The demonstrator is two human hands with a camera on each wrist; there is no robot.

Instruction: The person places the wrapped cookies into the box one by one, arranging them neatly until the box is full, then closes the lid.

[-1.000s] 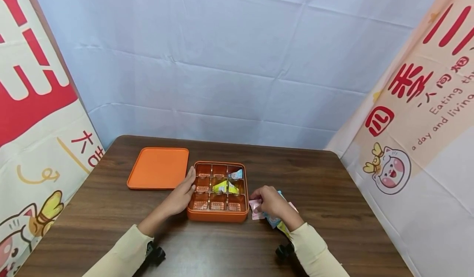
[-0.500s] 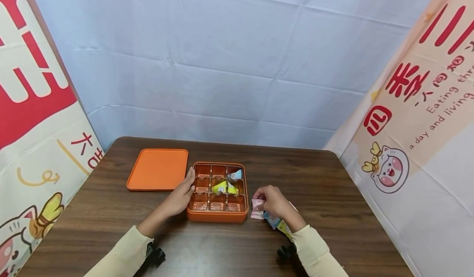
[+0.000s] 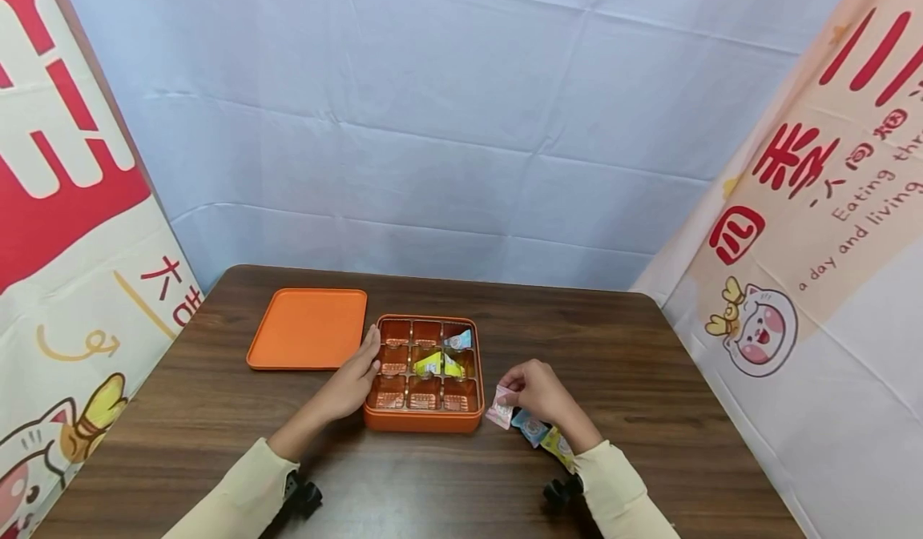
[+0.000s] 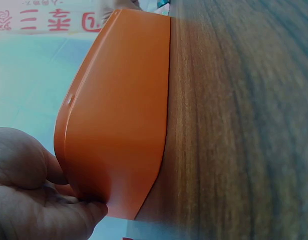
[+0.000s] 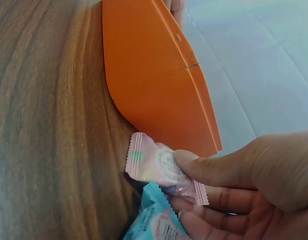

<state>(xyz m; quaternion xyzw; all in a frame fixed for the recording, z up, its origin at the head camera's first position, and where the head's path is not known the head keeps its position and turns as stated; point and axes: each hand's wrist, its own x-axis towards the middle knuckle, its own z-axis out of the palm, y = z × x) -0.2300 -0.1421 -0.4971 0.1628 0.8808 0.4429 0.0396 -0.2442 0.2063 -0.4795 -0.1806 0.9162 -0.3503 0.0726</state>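
Note:
My right hand (image 3: 541, 393) pinches a pink wrapped candy (image 3: 500, 408) between thumb and fingers, just right of the orange box (image 3: 423, 421). In the right wrist view the pink candy (image 5: 159, 162) is tilted, with a blue wrapped candy (image 5: 159, 222) close below it. My left hand (image 3: 353, 379) rests along the box's left side, fingers extended; in the left wrist view its thumb touches the orange wall (image 4: 113, 110). Inside the divided box, a blue candy (image 3: 459, 339) lies in the back right compartment. Yellow candies lie in the centre compartment (image 3: 429, 364) and middle right compartment (image 3: 454, 367).
An orange lid (image 3: 310, 328) lies flat on the wooden table (image 3: 613, 347), behind and left of the box. Below my right hand lie a loose blue candy (image 3: 530, 428) and a yellow one (image 3: 558, 446). A pale cloth (image 3: 433, 122) hangs behind the table.
My right hand has shifted slightly right, now pinching the pink candy, which has tilted. More of the blue and yellow candies beneath it shows. My left hand stays on the box.

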